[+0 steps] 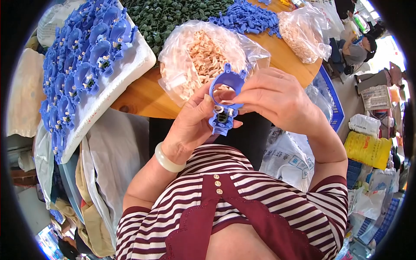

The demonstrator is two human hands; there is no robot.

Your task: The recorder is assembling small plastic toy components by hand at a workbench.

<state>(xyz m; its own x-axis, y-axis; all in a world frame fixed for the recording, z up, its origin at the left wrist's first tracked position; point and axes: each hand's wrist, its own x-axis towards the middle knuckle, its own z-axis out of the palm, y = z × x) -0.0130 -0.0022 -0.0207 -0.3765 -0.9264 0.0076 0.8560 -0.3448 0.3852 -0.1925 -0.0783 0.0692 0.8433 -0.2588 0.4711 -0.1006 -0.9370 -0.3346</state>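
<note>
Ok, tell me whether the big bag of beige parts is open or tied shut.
Open: the bag gapes at its top, plastic spread wide, beige parts exposed.

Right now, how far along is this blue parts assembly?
Done: a white foam tray carries rows of blue assembled pieces. In hand: the left hand holds one blue ring part while the right hand works at it. Left: bags of cream pieces, green and blue piles.

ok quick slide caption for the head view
Left hand and right hand hold a blue plastic ring part above a bag of pale pieces on a wooden table.
</note>
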